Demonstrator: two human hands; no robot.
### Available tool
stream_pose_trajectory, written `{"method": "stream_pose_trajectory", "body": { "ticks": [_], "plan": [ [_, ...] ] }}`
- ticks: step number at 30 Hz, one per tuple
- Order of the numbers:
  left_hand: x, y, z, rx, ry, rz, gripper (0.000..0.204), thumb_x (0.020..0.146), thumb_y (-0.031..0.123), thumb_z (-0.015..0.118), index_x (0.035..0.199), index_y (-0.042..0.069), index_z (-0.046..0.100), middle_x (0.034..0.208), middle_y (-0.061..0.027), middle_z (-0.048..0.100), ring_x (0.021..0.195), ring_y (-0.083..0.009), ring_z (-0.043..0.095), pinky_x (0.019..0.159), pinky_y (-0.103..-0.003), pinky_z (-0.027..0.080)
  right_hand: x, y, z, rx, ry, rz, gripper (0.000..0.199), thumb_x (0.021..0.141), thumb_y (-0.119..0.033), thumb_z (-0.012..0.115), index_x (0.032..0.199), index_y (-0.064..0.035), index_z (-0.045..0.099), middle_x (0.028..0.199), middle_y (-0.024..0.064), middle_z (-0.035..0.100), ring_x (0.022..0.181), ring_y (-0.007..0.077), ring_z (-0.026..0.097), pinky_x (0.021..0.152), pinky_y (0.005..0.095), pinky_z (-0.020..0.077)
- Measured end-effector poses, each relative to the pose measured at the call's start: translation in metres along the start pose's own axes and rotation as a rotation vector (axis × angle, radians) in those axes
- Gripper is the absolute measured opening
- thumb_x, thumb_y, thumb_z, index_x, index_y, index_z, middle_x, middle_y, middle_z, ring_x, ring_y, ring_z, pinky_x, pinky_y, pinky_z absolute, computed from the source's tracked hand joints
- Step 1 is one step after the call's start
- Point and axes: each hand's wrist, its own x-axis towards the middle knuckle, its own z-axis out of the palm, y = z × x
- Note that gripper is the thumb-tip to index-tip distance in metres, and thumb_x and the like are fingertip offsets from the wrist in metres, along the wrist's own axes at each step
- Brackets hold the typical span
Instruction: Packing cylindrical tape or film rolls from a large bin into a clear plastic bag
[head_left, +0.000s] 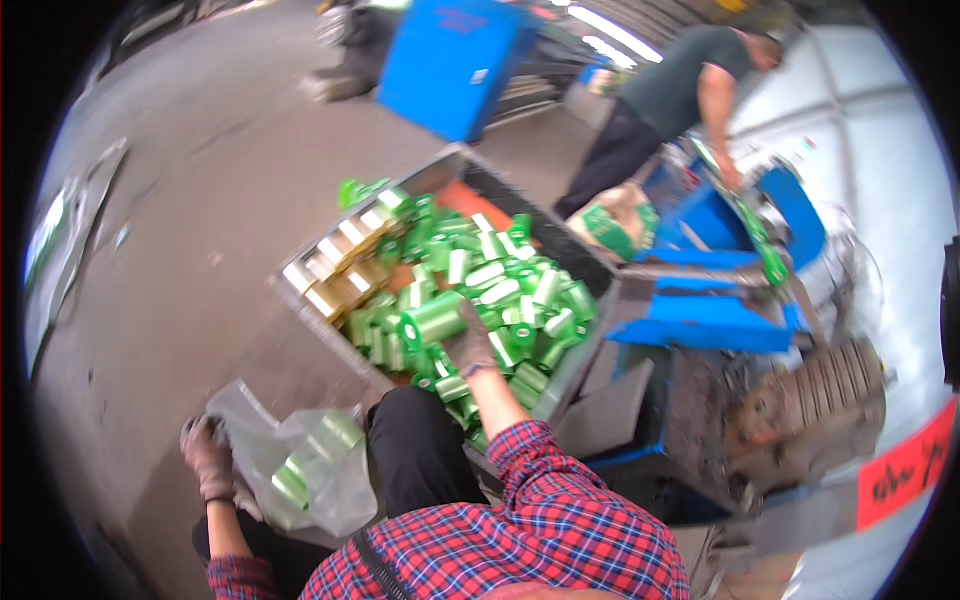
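Observation:
In a gloved grip, my left hand (207, 455) holds the edge of a clear plastic bag (345, 480) beside my knee. Inside the bag lie a few shiny green rolls (291, 482), seen through the film. My right hand (470, 342), also gloved, reaches into a large metal bin (335, 345) and is closed round a thick green roll (432, 322), which looks like wound plastic film or ribbon. Beneath and around it lie many loose green rolls (500, 292). Gold-coloured rolls (340, 262) stand in rows along the bin's left side.
At the upper right a person (690, 85) bends over a blue machine (790, 215), one hand at a long green strip. A motor (815, 405) sits to my right. Behind the bin stand a blue box (455, 65) and a sack (612, 222).

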Motion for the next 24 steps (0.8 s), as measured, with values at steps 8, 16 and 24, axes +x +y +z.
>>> {"method": "stream_pose_trajectory", "body": {
  "ticks": [8, 16, 24],
  "plan": [
    [-0.002, -0.04, 0.016, -0.188, 0.065, -0.222, 0.026, 0.083, 0.023, 0.052, 0.096, 0.002, 0.06, 0.096, -0.0149, 0.06, 0.091, -0.0312, 0.055, 0.079, -0.037, 0.043, -0.016, 0.046, 0.056, 0.328, -0.122, 0.338, 0.045, 0.069, -0.04, 0.073, 0.099, -0.0122, 0.055, 0.085, 0.0057, 0.06, 0.078, 0.0196, 0.059, 0.073, 0.0334, 0.0501],
    [0.009, -0.136, 0.017, -0.413, 0.415, -0.277, 0.02, 0.087, 0.016, 0.051, 0.095, -0.001, 0.057, 0.085, -0.009, 0.062, 0.075, -0.0162, 0.052, 0.072, -0.028, 0.043, -0.019, 0.095, 0.081, -0.146, 0.149, 0.174, 0.059, 0.068, -0.047, 0.07, 0.109, -0.0072, 0.054, 0.098, 0.0053, 0.061, 0.085, 0.0186, 0.058, 0.079, 0.0317, 0.0468],
    [-0.001, -0.142, -0.003, 0.061, 0.124, -0.377, 0.029, 0.078, 0.029, 0.049, 0.09, 0.006, 0.062, 0.078, -0.0195, 0.061, 0.071, -0.0337, 0.057, 0.069, -0.037, 0.047, -0.033, 0.105, 0.111, -0.582, 0.235, 0.179, 0.081, 0.061, -0.063, 0.066, 0.113, -0.002, 0.053, 0.105, 0.0105, 0.059, 0.096, 0.02, 0.055, 0.086, 0.0299, 0.0411]
  ]
}}
